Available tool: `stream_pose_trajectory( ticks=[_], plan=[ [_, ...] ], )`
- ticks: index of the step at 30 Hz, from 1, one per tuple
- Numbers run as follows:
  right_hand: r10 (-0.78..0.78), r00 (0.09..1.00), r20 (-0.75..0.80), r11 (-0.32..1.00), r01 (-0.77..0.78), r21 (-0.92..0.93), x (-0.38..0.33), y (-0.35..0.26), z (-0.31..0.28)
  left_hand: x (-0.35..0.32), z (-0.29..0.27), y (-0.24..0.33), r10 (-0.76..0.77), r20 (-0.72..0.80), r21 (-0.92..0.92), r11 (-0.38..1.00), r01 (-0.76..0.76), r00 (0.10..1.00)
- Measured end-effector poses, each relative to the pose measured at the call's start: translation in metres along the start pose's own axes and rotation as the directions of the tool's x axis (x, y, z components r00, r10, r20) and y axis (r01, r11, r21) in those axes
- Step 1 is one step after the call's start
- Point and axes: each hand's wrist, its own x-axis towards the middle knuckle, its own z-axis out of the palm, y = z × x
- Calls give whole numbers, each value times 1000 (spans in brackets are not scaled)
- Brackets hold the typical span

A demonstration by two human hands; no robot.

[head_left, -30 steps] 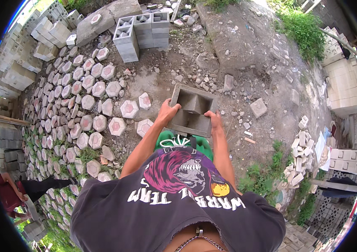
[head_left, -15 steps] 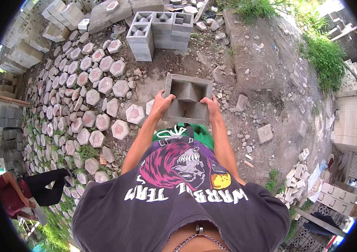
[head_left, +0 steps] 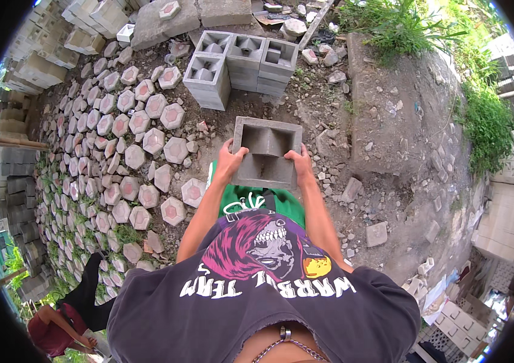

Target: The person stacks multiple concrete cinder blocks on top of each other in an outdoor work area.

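I had the block [head_left: 265, 153] up off the ground, left hand [head_left: 228, 162] and right hand [head_left: 300, 164] clamped on its sides, so lifted but not yet on the stack [head_left: 242, 59] ahead.

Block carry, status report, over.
Both hands, left and right, grip the hollow block at its sides. Block off the ground. Block stack ahead, rubble underfoot.
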Motion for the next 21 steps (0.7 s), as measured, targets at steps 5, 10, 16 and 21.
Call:
stream_pose_trajectory(
  ticks=[5,10,16,21],
  plan=[
    [61,997,-51,998,-59,34,35,-29,25,44,-8,25,-82,-5,134,988,82,997],
    [31,997,-76,999,-29,25,81,-31,43,100,-15,35,-88,13,212,974,83,996],
    [115,969,-220,991,-95,97,123,-34,78,182,-32,45,-134,175,213,972,96,975],
    [167,959,-229,978,-132,160,147,-31,121,235,-63,31,-162,225,246,963,105,961]
  ],
)
